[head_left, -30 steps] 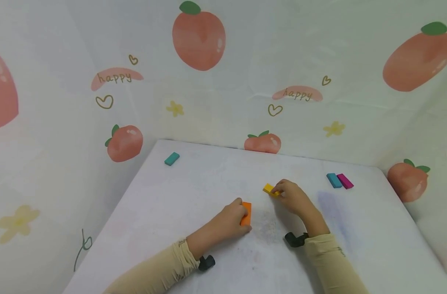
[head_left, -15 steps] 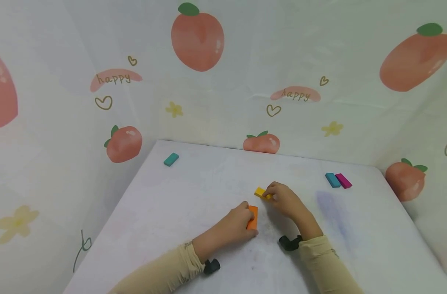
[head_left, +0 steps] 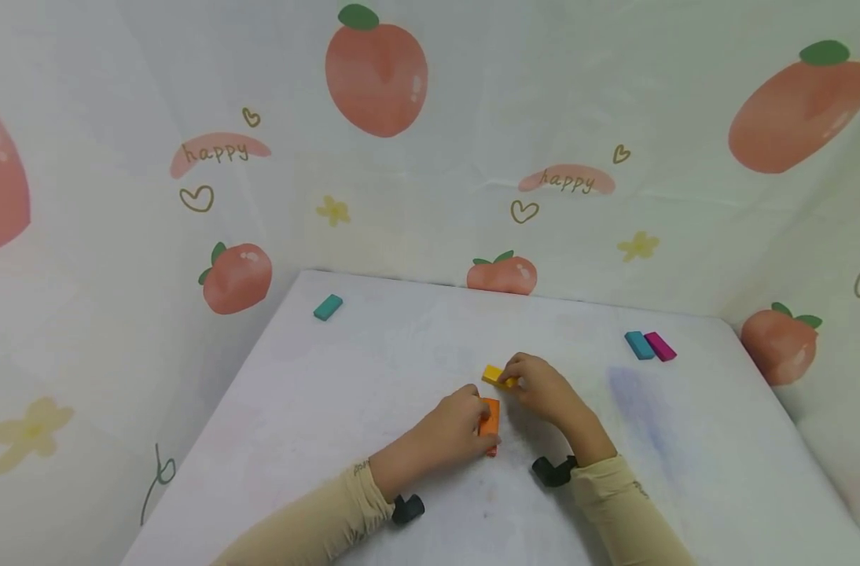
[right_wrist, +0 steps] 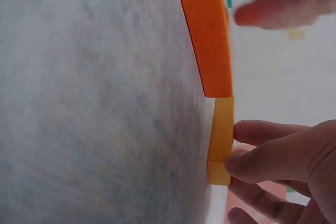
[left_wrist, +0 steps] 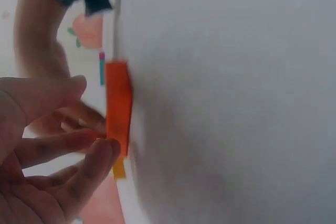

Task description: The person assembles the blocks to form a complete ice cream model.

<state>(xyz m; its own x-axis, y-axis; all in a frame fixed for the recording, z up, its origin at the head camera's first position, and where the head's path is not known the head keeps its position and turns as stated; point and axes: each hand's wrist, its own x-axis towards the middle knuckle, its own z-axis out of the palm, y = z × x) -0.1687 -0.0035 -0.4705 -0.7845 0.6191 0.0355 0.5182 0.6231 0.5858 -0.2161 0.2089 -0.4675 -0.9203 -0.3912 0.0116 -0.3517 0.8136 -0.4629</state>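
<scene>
An orange rectangular block point(head_left: 490, 418) lies on the white table, right of centre. My left hand point(head_left: 453, 427) is around it with the fingers loosened: the thumb point(left_wrist: 77, 86) stands off the block, while one fingertip point(left_wrist: 111, 150) overlaps its end. Just beyond is a yellow block point(head_left: 493, 374), flat on the table and partly covered by fingers. My right hand point(head_left: 545, 389) pinches it at its right end, with the thumb point(right_wrist: 240, 165) against it. In the right wrist view the yellow block sits close to the end of the orange one.
A teal block point(head_left: 328, 307) lies at the far left of the table. Side by side at the far right are a blue block point(head_left: 640, 346) and a magenta block point(head_left: 660, 347). A white fruit-print cloth point(head_left: 416, 204) rises behind the table. Dark wrist mounts point(head_left: 553, 472) hang under both wrists.
The left hand moved right with the orange block, then its fingers loosened around it. The right hand brought the yellow block left and nearer, toward the orange one.
</scene>
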